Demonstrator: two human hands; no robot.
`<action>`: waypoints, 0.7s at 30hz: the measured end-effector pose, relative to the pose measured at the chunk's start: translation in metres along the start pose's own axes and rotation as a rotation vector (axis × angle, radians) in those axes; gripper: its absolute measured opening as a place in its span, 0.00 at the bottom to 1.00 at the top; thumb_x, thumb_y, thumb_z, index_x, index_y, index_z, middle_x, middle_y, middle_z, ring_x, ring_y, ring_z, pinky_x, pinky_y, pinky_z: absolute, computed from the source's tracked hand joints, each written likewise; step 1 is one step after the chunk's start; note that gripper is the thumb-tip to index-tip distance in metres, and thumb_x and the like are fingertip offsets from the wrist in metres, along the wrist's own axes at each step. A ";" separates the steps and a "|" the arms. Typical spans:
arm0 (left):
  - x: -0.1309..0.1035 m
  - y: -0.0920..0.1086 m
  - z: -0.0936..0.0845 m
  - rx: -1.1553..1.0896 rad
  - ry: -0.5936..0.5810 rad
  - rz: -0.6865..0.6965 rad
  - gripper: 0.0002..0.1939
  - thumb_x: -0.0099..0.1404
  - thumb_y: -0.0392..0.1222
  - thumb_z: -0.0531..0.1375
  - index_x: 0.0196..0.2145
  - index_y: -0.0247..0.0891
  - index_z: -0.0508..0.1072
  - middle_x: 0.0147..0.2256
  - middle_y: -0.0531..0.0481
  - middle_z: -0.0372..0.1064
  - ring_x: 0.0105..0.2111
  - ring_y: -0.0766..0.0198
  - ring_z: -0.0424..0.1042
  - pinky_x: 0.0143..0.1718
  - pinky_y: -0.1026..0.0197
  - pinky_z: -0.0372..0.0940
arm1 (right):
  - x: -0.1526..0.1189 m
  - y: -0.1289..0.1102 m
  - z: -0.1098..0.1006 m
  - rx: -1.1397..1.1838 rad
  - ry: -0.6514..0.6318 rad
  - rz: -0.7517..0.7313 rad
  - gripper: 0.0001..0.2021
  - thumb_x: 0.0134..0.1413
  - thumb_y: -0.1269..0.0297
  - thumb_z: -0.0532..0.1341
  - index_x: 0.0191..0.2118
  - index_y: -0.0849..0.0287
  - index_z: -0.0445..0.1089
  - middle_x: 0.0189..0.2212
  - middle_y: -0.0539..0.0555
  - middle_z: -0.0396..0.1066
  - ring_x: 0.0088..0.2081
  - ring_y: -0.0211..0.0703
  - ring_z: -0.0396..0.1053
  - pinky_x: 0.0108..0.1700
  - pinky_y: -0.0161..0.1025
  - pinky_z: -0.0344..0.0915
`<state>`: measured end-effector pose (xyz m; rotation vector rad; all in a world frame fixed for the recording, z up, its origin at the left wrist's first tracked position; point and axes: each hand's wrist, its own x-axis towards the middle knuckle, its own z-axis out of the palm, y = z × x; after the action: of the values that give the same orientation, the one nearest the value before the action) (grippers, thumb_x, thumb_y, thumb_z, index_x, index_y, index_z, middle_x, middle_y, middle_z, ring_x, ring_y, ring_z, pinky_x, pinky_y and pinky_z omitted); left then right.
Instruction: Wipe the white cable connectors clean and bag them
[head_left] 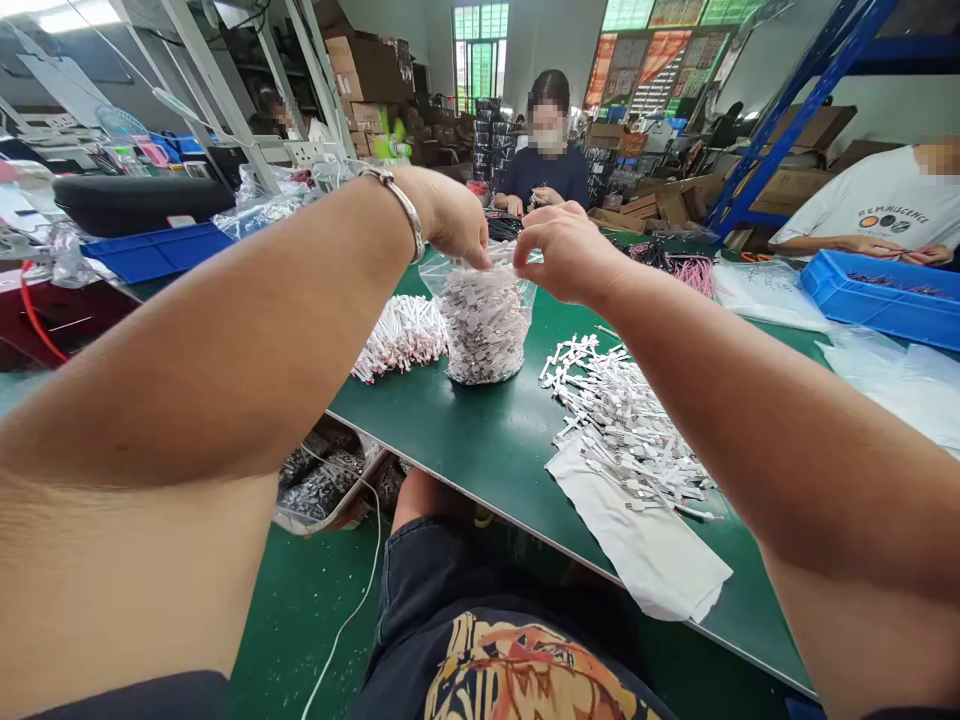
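Observation:
A clear plastic bag [486,325] packed with small white pieces stands upright on the green table. At its upper left rim, my left hand [459,222] is closed with fingers pointing down, gripping the bag's edge. My right hand [561,250] pinches the rim on the opposite side, thumb and forefinger brought together. Left of the bag lies a neat pile of white cables [401,335] with reddish ends. A loose heap of white connector pieces [630,420] spreads to the right, partly over a white cloth or bag [645,550].
Blue bins stand at the right [885,300] and far left [157,252]. Clear bags [772,290] lie beyond the heap. One person [546,165] sits across the table, another [885,205] at the right. A blue rack post [787,120] rises behind.

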<state>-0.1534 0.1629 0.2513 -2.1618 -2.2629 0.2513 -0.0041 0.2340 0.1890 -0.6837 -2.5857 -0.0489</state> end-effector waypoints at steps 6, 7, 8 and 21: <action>0.017 -0.012 0.010 -0.360 0.088 -0.037 0.06 0.45 0.40 0.68 0.21 0.35 0.76 0.22 0.50 0.65 0.45 0.50 0.65 0.50 0.55 0.53 | -0.003 -0.002 0.007 -0.004 0.014 -0.013 0.07 0.49 0.68 0.66 0.36 0.58 0.75 0.45 0.57 0.68 0.52 0.53 0.59 0.55 0.57 0.55; 0.017 -0.014 0.011 -0.421 0.108 -0.044 0.05 0.45 0.39 0.68 0.20 0.36 0.75 0.22 0.50 0.65 0.45 0.50 0.65 0.50 0.55 0.53 | -0.004 -0.002 0.009 -0.010 0.023 -0.010 0.09 0.48 0.68 0.66 0.38 0.57 0.74 0.47 0.57 0.67 0.53 0.54 0.59 0.55 0.57 0.55; 0.016 -0.015 0.011 -0.464 0.125 -0.048 0.05 0.44 0.39 0.67 0.19 0.36 0.75 0.22 0.50 0.65 0.44 0.50 0.66 0.50 0.55 0.53 | -0.004 -0.001 0.011 -0.017 0.031 -0.007 0.11 0.47 0.67 0.67 0.40 0.57 0.74 0.48 0.58 0.66 0.53 0.54 0.58 0.54 0.58 0.56; 0.015 -0.004 0.029 -0.222 0.085 0.015 0.07 0.52 0.39 0.63 0.28 0.32 0.77 0.21 0.51 0.64 0.37 0.59 0.64 0.45 0.58 0.55 | 0.003 0.003 0.013 -0.026 0.084 -0.038 0.04 0.51 0.68 0.64 0.28 0.61 0.74 0.38 0.56 0.71 0.47 0.50 0.62 0.55 0.55 0.54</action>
<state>-0.1618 0.1745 0.2212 -2.2413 -2.3269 -0.0958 -0.0110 0.2401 0.1783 -0.6278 -2.5214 -0.1212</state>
